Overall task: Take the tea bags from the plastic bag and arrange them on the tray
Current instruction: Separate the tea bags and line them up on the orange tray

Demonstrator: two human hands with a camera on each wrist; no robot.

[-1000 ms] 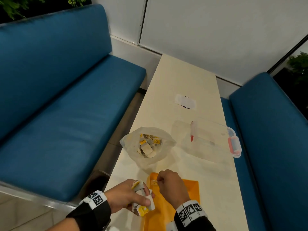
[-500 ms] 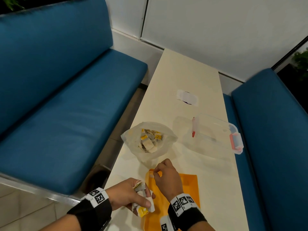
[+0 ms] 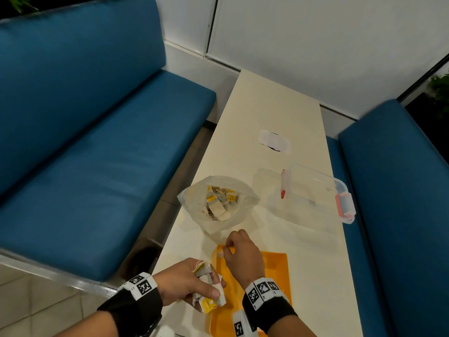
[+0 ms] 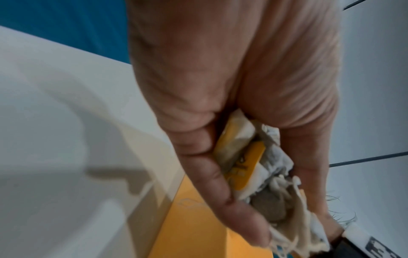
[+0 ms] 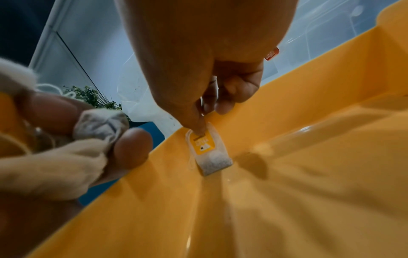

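R hand [image 5: 212,83] pinches 1 tea bag [image 5: 208,151] at tray [image 3: 274,271] far-left corner; L hand [image 3: 187,280] grips a bunch of tea bags [image 3: 209,288], count unclear; 1 plastic bag [image 3: 218,203] beyond, near table's left edge.

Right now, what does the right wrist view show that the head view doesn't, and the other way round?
Only the right wrist view shows the single tea bag resting against the tray's corner wall, pinched at its top by the right hand. Only the head view shows the plastic bag of tea bags, the clear container and the blue benches. Both show the orange tray and the left hand gripping a bunch of tea bags.
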